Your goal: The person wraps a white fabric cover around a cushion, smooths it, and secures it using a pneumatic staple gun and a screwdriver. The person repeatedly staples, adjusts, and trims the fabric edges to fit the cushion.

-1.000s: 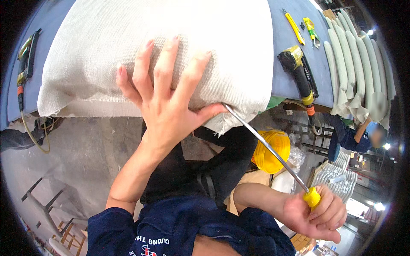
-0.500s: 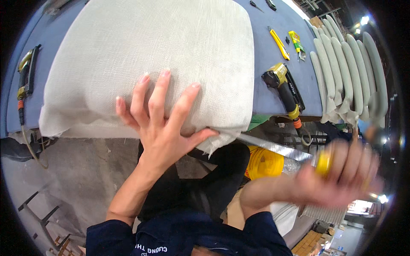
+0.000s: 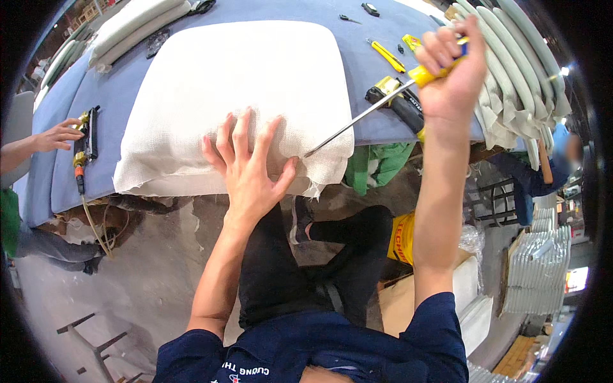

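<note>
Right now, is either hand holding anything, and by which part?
The right hand grips a long screwdriver by its yellow handle. The left hand holds nothing; it lies spread flat on the white fabric cushion.

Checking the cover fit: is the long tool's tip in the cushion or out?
In. The long tool, gripped by the right hand, ends at the cushion edge beside the left hand.

Your right hand (image 3: 454, 70): risen from low beside your lap to high over the surface's (image 3: 377, 121) right part. Yellow-handled rod (image 3: 364, 120): once slanting down to that hand, now slanting up to it; tip remains at the white cushion's (image 3: 236, 96) near edge. Another person's hand (image 3: 59, 134): newly arrived at the surface's left edge.
</note>
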Demonstrator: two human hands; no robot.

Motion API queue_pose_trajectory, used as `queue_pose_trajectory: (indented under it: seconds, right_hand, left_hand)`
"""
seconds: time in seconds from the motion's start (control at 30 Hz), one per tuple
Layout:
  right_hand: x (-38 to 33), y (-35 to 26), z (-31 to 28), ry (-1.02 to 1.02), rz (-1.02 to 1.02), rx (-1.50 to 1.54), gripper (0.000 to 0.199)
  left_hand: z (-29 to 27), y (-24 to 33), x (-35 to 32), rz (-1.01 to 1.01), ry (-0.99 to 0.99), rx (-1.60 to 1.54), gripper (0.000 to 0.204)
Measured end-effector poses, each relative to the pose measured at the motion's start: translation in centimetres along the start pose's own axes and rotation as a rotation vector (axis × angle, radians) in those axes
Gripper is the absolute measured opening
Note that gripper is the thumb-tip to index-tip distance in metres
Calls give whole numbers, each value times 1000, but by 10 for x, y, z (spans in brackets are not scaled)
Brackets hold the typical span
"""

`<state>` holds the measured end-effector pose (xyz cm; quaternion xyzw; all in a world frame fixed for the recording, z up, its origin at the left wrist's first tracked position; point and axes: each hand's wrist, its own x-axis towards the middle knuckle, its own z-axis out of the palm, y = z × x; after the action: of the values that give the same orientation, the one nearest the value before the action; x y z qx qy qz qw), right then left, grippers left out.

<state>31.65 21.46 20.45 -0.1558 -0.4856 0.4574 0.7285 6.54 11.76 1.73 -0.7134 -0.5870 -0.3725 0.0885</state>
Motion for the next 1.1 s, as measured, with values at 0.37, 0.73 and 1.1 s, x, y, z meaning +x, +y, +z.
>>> queue_pose_trajectory:
  seconds: [0.37,0.73,1.1]
  right_hand:
    - [-36,-1,36,152,-207,-114,28]
    - [-23,6,-7,191,-135,-17,27]
    - [-33,17,2,104,-141,-35,26]
  left_hand:
    - [1,-5,-4,50,27,1,68]
    - [1,-5,-3,56,-21,27,72]
    - [3,-7,-3,36,-31,24,72]
